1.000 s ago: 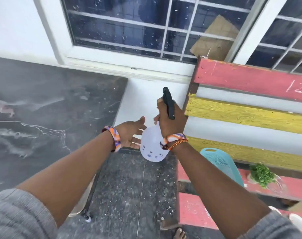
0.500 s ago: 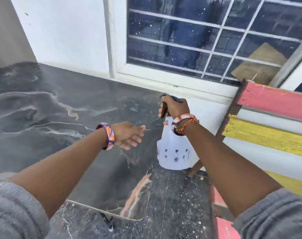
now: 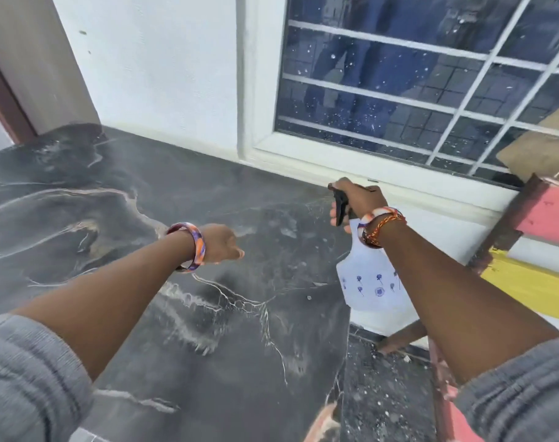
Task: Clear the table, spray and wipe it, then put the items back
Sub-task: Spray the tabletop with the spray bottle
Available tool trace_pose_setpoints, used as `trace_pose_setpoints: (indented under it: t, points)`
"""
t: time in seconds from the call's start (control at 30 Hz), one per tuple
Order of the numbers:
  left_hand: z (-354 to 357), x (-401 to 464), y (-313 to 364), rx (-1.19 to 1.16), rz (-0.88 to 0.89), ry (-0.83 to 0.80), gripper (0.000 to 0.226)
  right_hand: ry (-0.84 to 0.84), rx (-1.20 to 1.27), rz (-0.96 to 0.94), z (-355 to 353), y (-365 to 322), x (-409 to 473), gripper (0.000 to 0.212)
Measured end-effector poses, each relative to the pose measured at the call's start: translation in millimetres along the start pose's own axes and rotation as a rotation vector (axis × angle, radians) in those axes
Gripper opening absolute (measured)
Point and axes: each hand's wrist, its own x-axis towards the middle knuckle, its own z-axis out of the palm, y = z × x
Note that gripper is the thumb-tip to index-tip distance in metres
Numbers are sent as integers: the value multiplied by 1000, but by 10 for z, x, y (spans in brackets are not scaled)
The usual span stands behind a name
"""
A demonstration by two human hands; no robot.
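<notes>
A dark marble-patterned table (image 3: 118, 193) fills the left and middle of the view, with nothing standing on its visible top. My right hand (image 3: 358, 199) grips the black trigger head of a white spray bottle (image 3: 370, 282) with small blue flower prints. The bottle hangs above the table's right edge, its nozzle pointing left over the table. My left hand (image 3: 222, 247) hovers above the middle of the table, fingers curled downward and out of sight, holding nothing that I can see.
A white wall and a barred window (image 3: 415, 74) run along the table's far side. A pink and yellow wooden bench (image 3: 543, 244) stands to the right. Speckled dark floor (image 3: 386, 393) shows between table and bench.
My view has swung left from the bench to the table. The right hand carried the spray bottle over the table's right edge. The left hand's fingers turned down.
</notes>
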Motion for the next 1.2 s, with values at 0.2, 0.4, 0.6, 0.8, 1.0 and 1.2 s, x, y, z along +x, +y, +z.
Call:
trace_pose_setpoints:
  t: [0.2,0.4,0.6,0.8,1.0,1.2]
  points:
    - [-292,168,-550,48,-38,53,33,-6,68,-140,673,-398,272,30]
    - [-554,299,-1220,78,-57,78,33,-33,-153,-193,1493,-639,502,28]
    - [-901,581,-1857,153,25,30,34,50,-94,-101,1969,-775,624,25]
    - [-1155,882,-2152,186,206,19,33,246,51,-50,2252,-652,563,27]
    - [-1186,1066,-2001,280,379,-45,33,465,-58,4,2053,-471,292,36]
    - [-1030,1021,-1697,370,542,-108,33,567,-17,145,1610,-326,-225,31]
